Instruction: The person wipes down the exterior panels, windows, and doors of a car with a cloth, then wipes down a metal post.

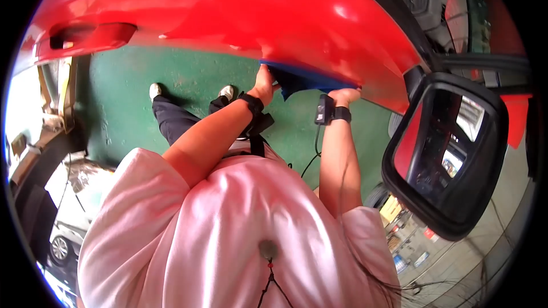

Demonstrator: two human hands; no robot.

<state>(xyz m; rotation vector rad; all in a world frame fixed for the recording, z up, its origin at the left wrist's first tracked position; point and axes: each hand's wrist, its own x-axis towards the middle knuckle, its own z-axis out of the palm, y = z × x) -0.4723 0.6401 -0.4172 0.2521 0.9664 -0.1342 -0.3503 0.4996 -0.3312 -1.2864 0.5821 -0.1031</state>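
A dark blue cloth (302, 80) lies along the lower edge of a glossy red car door (228, 11), with one corner hanging down. At the cloth's left end is my left hand (264, 86), closed on it, the thumb beside the fold and the other fingers mostly hidden. My right hand (346, 96) touches the cloth's right end at the door edge, its fingers hidden there. Both wrists wear black straps, and a small black device (325, 109) with a cable sits at the right one.
A black side mirror (445, 154) juts out at the right. The door handle (117, 35) is at the upper left. Below lies a green floor (114, 114), with a person's legs and shoes on it. A metal post and a parked car (60, 245) stand at the left.
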